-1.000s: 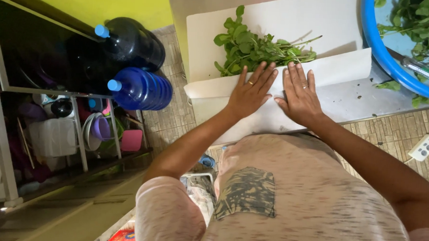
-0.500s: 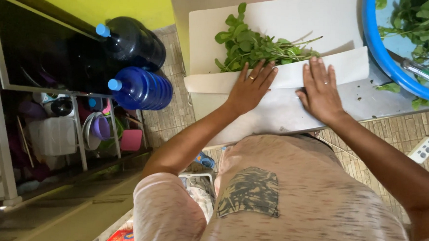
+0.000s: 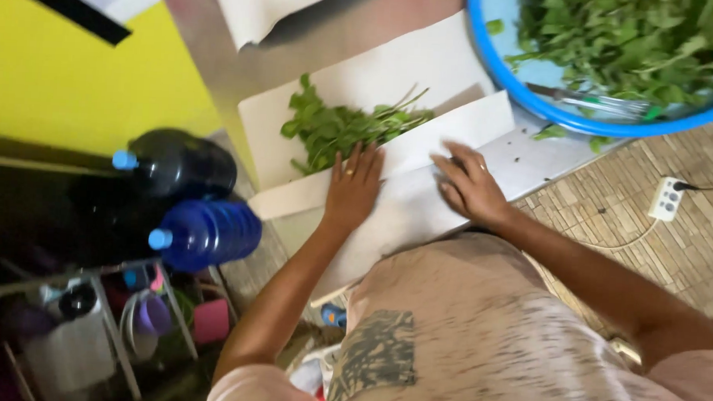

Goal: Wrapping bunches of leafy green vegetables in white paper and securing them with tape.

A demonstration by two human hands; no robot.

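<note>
Step in hand: folded white paper sheet (image 3: 422, 159) half-rolled over bunch of green leafy stems (image 3: 340, 128). Left hand (image 3: 355, 188) and right hand (image 3: 471, 185) press flat, grip wide, holding nothing. Next move likely calls for rolling the fold forward, evenly.

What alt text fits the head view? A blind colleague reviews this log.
Both hands, left hand and right hand, press flat on white paper folded over a bunch of leafy greens. A blue basin of greens sits beyond.

A pale pink mottled T-shirt (image 3: 478, 342) with dark chest print; a ring (image 3: 347, 173) on one finger.
</note>
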